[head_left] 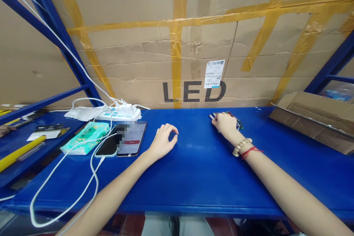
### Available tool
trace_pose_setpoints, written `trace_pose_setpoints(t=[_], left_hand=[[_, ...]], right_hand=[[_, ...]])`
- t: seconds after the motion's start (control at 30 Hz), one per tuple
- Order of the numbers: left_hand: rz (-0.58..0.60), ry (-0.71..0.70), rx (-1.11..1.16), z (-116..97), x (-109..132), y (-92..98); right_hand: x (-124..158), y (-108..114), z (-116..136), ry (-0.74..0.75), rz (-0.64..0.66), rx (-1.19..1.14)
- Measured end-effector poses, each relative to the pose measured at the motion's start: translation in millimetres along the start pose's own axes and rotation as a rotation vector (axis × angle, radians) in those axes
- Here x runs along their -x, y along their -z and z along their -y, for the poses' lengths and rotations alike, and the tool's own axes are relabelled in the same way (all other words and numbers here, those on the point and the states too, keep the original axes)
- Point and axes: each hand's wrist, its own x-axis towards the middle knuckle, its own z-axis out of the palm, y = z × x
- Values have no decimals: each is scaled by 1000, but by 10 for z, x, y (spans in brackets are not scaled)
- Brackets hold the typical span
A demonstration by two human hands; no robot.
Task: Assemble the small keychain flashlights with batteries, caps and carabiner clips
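Observation:
My left hand [163, 141] rests on the blue shelf top [193, 177], its fingers loosely curved and the thumb apart, with nothing in it. To its left lie a larger phone [134, 138] with a lit screen and a smaller dark phone [107, 146] with a white cable at its lower end. Farther right and back, my right hand [225, 124] is closed from above over a bunch of thin, coloured, pen-like things [240, 124]. Their ends show on both sides of the hand; the middle is hidden under my fingers. A bead bracelet and a red string circle that wrist.
A green tissue pack [86, 138] and a white power strip [121, 112] with cables stand at the left. An open cardboard box [312, 123] sits at the right. A large carton [143, 59] marked LED forms the back. A white cable [34, 210] loops over the front edge.

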Motion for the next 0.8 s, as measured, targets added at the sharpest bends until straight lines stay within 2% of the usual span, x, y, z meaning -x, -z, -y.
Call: trace_pose_setpoints(t=[0.1,0.2,0.3,0.37,0.53,0.7,0.8], left_hand=[[-1,-1,3,0,1,-4],[-2,-5,4,1,2,-9],[0,-2,8,-3,4,-9],[2,0,11,-8,7,-6],[5,-3,14,-7,10,-2],[-11,2,30,-4,-2,6],[-22,23,88,-21,-13,28]], right_hand=[[-1,-17,-23,-31,-31,3],[-24,-63,-60,-124,-67,-7],[-76,-142,-109,-260,56,-75],[-117,-194,-145,-292,154,-110],[-163,-202,-218,-231,185,-129],[-129,-19,-229,-145,84,-132],[-118,87,-214,-108,103,-141]])
